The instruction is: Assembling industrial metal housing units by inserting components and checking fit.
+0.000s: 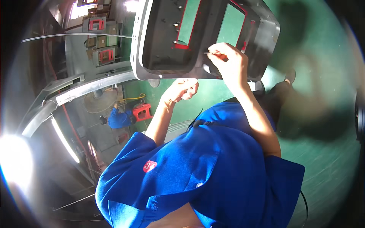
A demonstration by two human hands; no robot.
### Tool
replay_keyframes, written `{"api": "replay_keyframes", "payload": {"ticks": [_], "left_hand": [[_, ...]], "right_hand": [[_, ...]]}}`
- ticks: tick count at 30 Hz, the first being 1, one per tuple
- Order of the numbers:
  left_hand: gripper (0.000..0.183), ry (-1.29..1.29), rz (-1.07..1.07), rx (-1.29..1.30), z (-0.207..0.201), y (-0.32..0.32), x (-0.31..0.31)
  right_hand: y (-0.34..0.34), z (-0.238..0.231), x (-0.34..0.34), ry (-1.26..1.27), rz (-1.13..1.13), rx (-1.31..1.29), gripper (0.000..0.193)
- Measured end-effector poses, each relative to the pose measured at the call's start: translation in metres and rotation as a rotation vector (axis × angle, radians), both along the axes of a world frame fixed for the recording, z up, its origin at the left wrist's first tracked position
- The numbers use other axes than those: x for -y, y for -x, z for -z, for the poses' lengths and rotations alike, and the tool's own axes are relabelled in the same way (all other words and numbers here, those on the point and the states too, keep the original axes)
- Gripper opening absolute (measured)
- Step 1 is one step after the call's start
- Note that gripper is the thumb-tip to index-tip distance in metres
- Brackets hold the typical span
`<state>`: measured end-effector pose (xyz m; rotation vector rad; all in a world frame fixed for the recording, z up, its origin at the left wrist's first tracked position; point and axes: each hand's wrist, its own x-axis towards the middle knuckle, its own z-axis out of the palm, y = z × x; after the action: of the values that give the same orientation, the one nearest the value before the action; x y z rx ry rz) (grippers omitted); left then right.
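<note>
A large dark grey moulded shell (163, 62) with a pale rim fills the top middle of the head view. Two long openings in it, edged in red (181, 46), let the green floor show through. Over the shell's near inner edge, my right hand (231, 64) is closed in a pinch. A tiny thin tip shows at its fingers, too small to name. Just below the shell's near rim, my left hand (181, 90) is closed with curled fingers. Whatever it may hold is hidden.
A curved metal rail (95, 86) runs at the left. Beyond it are a person in blue (118, 118), a red stool (142, 112) and a round fan (99, 101). A thin wire (76, 35) reaches the shell's left side. Red-framed parts (105, 56) stand far left.
</note>
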<state>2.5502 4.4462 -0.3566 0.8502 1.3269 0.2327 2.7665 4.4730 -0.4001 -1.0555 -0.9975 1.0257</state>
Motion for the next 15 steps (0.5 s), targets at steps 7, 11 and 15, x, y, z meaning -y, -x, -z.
{"api": "replay_keyframes", "payload": {"ticks": [7, 11, 15], "left_hand": [[0.036, 0.016, -0.012, 0.049, -0.001, 0.005, 0.000], [0.038, 0.008, -0.015, 0.036, -0.007, -0.002, -0.001], [0.039, -0.061, -0.041, 0.018, -0.002, 0.006, 0.000]], "right_hand": [[0.026, 0.013, -0.006, -0.115, 0.113, 0.052, 0.014], [0.038, 0.008, -0.019, -0.206, 0.191, 0.166, 0.015], [0.044, 0.009, -0.028, -0.212, 0.185, 0.308, 0.016]]}}
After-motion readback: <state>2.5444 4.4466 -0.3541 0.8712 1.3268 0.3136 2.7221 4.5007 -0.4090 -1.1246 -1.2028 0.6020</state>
